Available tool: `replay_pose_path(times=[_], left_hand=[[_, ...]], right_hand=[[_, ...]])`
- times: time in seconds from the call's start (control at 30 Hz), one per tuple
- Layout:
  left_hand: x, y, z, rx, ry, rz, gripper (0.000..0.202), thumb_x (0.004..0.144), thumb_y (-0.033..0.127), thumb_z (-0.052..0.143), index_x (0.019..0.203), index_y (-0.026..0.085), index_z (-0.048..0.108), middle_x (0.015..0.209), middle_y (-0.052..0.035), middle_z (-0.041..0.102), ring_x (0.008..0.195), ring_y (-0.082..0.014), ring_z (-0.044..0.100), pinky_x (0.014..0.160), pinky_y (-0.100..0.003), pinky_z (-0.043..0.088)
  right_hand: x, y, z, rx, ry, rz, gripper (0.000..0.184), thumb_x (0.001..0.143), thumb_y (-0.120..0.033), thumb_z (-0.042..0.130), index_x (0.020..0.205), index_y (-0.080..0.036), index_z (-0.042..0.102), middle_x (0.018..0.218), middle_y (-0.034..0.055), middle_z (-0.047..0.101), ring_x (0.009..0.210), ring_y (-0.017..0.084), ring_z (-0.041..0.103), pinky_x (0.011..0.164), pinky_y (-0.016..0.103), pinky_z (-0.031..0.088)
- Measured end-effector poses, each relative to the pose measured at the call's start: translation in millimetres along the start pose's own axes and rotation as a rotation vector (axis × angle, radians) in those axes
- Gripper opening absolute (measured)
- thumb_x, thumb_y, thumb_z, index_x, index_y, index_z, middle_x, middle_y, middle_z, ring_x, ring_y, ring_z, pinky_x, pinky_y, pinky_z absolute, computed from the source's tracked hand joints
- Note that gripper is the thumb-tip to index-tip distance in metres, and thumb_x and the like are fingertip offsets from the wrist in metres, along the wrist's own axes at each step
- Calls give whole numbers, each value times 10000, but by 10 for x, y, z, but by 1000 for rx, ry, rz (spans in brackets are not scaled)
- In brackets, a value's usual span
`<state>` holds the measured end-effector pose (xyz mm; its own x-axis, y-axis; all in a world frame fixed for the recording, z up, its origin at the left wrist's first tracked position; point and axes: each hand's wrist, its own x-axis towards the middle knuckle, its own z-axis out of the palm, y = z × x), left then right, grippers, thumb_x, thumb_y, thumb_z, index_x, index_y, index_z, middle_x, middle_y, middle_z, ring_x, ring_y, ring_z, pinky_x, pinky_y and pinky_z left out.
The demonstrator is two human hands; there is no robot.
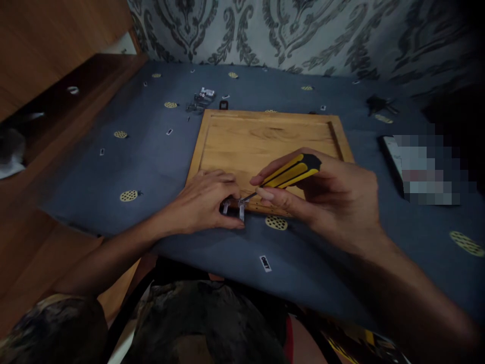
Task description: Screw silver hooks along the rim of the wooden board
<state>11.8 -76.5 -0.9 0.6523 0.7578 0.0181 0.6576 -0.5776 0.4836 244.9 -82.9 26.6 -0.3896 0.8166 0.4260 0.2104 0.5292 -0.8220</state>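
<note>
A framed wooden panel (242,146), like a cabinet door, lies flat on the blue patterned cloth. At its near edge my left hand (208,199) grips a small metal hinge (241,211) between thumb and fingers, partly hidden by them. My right hand (337,197) is closed around a yellow and black screwdriver (290,173), held tilted. Its shaft slants down to the left, with the tip at the hinge. Whether the tip sits in a screw head is too small to tell.
Several metal fittings (202,98) lie behind the panel's far left corner, beside a dark square piece (223,104). A dark object (381,105) rests at the back right. A phone-like item (392,159), partly blurred out, is on the right. Wooden furniture (64,45) stands left.
</note>
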Motion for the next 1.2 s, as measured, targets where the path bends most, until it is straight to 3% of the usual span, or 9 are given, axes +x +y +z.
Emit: replay_pose_path(times=[0.13, 0.3, 0.6, 0.77, 1.0, 1.2], left_hand=[[-1, -4, -2, -4, 9, 14, 332, 887, 474, 932, 1051, 227, 782, 1108, -37, 770, 1149, -305, 714, 949, -411, 463], [0, -6, 2, -14, 11, 19, 330, 881, 465, 942, 1034, 227, 773, 1149, -45, 778, 1187, -314, 712, 977, -424, 476], [2, -7, -1, -14, -1, 7, 347, 885, 470, 939, 1072, 224, 780, 1143, -46, 770, 1173, -310, 709, 963, -421, 462], [6, 12, -3, -1, -1, -5, 353, 870, 470, 947, 1062, 222, 785, 1093, -42, 761, 1101, -300, 703, 918, -401, 442], [13, 25, -14, -9, -8, -18, 351, 866, 453, 954, 1082, 227, 795, 1065, -39, 749, 1083, -297, 693, 915, -396, 446], [19, 51, -25, -15, -9, -34, 352, 862, 443, 961, 1078, 215, 803, 1045, -32, 740, 1059, -285, 690, 907, -389, 446]], right_hand=[[24, -3, -32, 84, -10, 42, 266, 846, -488, 981, 921, -295, 813, 889, -20, 802, 740, 163, 753, 682, 302, 644], [18, -54, -53, 127, -37, 72, 242, 919, -510, 917, 1002, -296, 841, 961, -5, 827, 761, 153, 779, 707, 293, 663], [-5, 45, -24, -18, 44, 7, 315, 887, -575, 923, 892, -282, 807, 840, -13, 793, 641, 151, 740, 554, 290, 621], [-45, 99, 11, -115, 119, -23, 363, 857, -573, 946, 831, -257, 769, 733, -9, 748, 633, 168, 737, 430, 264, 525], [-20, 66, 42, -146, 165, -138, 350, 850, -419, 985, 742, -245, 701, 653, -20, 717, 555, 143, 690, 428, 242, 498], [-51, 73, 52, -141, 167, -92, 359, 873, -532, 944, 780, -271, 714, 683, -25, 717, 580, 172, 702, 421, 283, 492]])
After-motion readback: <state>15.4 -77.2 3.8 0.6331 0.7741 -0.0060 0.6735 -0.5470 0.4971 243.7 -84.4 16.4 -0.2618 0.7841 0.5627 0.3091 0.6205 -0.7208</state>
